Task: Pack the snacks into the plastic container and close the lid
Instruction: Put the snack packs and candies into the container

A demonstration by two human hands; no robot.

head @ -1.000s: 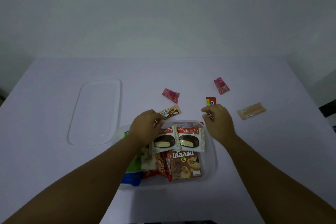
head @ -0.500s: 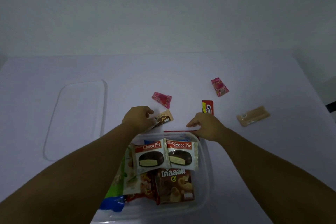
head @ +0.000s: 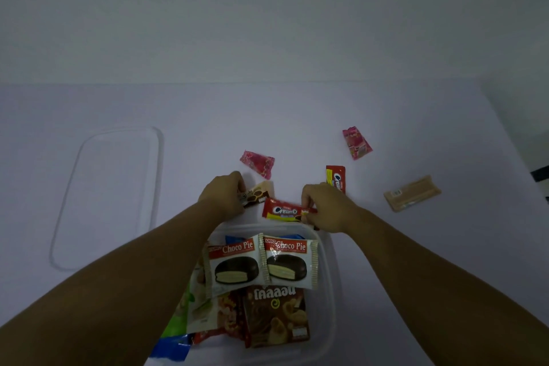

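The clear plastic container (head: 328, 276) lies near me, filled with two Choco Pie packs (head: 261, 264), a brown snack box (head: 276, 315) and other wrappers. Just beyond its far rim, my right hand (head: 326, 208) pinches a red Cream-O pack (head: 282, 211) by its end. My left hand (head: 222, 196) grips a small brown-and-cream biscuit pack (head: 258, 194). The clear lid (head: 113, 193) lies flat on the table to the left.
Loose on the white table (head: 297, 116): two pink candy packs (head: 258, 163) (head: 356, 142), a second red Cream-O pack (head: 335, 178) behind my right hand, and a tan wafer pack (head: 411, 193) at the right. A wall rises behind the table.
My right hand has picked up a red Cream-O pack and turned it face-up near the container's far rim. My left hand stays on the biscuit pack. The view dropped closer to the container.
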